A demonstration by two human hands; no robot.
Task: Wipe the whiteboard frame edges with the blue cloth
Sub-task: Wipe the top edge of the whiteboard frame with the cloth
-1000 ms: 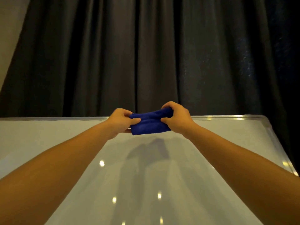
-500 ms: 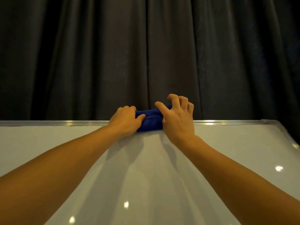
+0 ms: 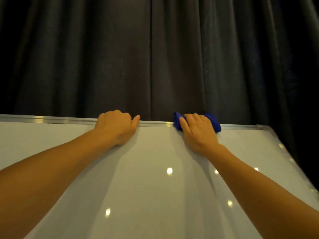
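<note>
The whiteboard (image 3: pixel 155 169) fills the lower half of the view, with its metal top frame edge (image 3: pixel 51 119) running left to right. My right hand (image 3: pixel 198 133) presses the folded blue cloth (image 3: pixel 215 125) onto the top edge, right of centre; the cloth sticks out on both sides of the fingers. My left hand (image 3: pixel 117 128) grips the top edge left of centre, fingers curled over it and thumb lying along the frame. The board's right frame edge (image 3: pixel 284 152) slants down to the lower right.
A dark pleated curtain (image 3: pixel 155 57) hangs close behind the board across the whole upper view. Ceiling lights reflect as bright spots on the glossy board surface.
My left hand let go of the cloth and took hold of the top frame edge. My right hand closed on the cloth and slid it rightward along the edge.
</note>
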